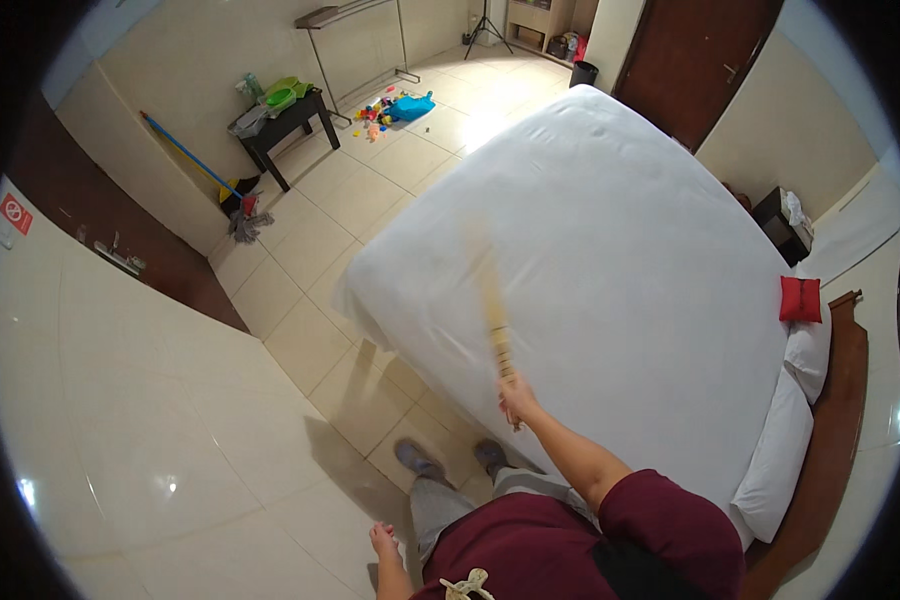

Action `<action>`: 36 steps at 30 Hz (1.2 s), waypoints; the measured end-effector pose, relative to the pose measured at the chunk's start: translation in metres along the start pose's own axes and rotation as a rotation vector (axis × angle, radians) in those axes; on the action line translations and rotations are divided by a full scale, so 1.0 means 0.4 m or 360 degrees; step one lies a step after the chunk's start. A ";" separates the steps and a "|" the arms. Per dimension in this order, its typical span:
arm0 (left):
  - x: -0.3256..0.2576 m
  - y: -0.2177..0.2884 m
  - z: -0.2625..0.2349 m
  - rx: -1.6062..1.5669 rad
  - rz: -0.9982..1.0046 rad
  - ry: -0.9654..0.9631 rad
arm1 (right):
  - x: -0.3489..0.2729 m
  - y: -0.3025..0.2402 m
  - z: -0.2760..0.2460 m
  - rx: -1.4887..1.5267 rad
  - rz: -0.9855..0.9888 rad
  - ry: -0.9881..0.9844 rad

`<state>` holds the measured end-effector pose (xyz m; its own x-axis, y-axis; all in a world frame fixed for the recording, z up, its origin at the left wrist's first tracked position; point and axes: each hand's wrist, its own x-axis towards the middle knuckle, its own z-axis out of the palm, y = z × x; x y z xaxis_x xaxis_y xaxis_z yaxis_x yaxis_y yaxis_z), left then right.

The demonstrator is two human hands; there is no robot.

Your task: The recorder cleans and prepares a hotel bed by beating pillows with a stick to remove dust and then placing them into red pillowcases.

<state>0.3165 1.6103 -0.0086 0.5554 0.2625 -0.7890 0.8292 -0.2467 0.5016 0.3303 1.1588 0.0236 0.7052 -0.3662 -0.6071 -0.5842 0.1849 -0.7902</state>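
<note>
A long, narrow, tan-coloured stick with dark bands near its grip (500,338) is held over the near left part of a wide bed covered with a smooth white sheet (610,240); its far end is blurred, and whether the sheet is touched by it cannot be told. The banded end is grasped by the right hand (516,398), whose fingers are closed around it, with the bare forearm stretched out from a maroon short sleeve (670,515). The left hand (383,541) is held low on the near left, beside the body and well apart from the bed; its fingers are partly bent, but whether it is clenched or released cannot be told. Along the right side of the bed, a small square red cushion (800,299) and two plump white pillows (775,460) are placed by a curved brown wooden headboard (850,395). Beyond the left edge, cream floor tiles (355,200) are seen, and a mop with a blue handle and grey strands (247,222) is leaned near the wall. Farther off, bright green plastic containers (281,98) are set on a small black table (295,125), to the right of which small multicoloured pieces (375,117) are scattered beside a crumpled blue bag (412,107).
</note>
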 end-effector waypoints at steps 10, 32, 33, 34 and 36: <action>0.373 0.301 -0.166 0.0133 -0.0322 -0.0147 | 0.291 -0.370 0.367 -0.0471 0.0475 -0.0891; 0.915 1.387 -0.031 0.0967 -0.0041 -0.0446 | 0.862 -0.706 0.338 0.0256 0.0469 0.0171; 0.943 1.417 -0.019 0.0988 -0.0049 -0.0444 | 0.866 -0.731 0.337 0.0279 0.0479 0.0199; 0.964 1.460 -0.005 0.1027 -0.0042 -0.0465 | 0.884 -0.758 0.342 0.0271 0.0320 0.0531; 1.008 1.565 0.058 0.1128 0.0034 -0.0510 | 0.935 -0.799 0.346 0.0405 0.0098 0.1347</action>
<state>1.0580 1.5400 -0.0209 0.4358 -0.0051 -0.9000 0.5205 -0.8144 0.2566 0.8364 1.0888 0.0374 0.0829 -0.8822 -0.4635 -0.4334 0.3869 -0.8139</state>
